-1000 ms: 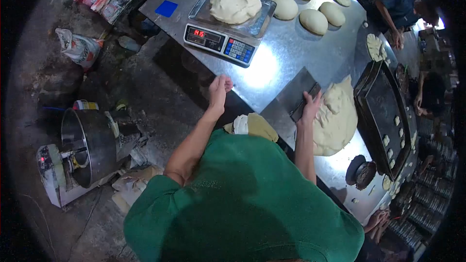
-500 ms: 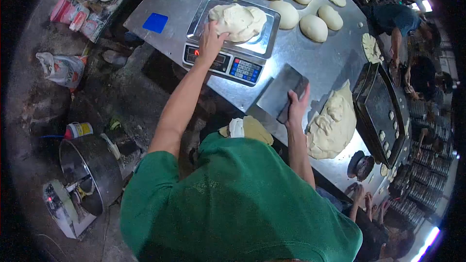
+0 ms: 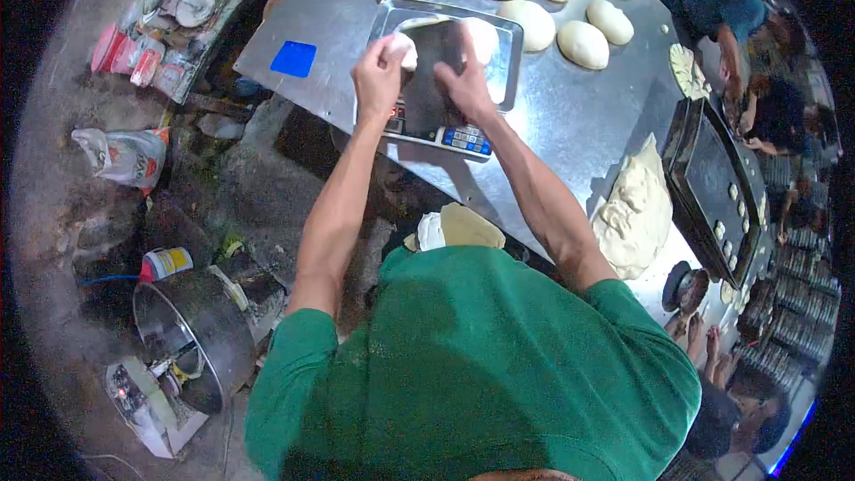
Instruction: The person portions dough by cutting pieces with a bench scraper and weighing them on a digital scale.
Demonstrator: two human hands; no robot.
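A digital scale [image 3: 467, 140] with a metal tray [image 3: 509, 62] stands near the table edge, its red display partly covered. My right hand [image 3: 465, 85] is closed on a broad grey metal dough scraper [image 3: 429, 58], held over the tray and blurred by motion. Pale dough [image 3: 482, 41] shows on the tray beyond that hand; the scraper hides the rest. At the tray's left side, my left hand [image 3: 378, 80] pinches a small piece of dough [image 3: 406, 51]. A large, uneven mass of dough [image 3: 634, 214] lies on the table to the right.
Several rounded dough balls [image 3: 583, 44] sit behind the scale on the metal table [image 3: 338, 31]. A blue plastic scraper [image 3: 294, 59] lies to the left. Dark baking trays [image 3: 712, 187] are stacked at right, where other people work. A mixer bowl [image 3: 191, 338] stands at lower left.
My right hand has brought the metal scraper from the table's front edge up over the scale. My left hand, earlier against the dough on the tray, now pinches a small piece.
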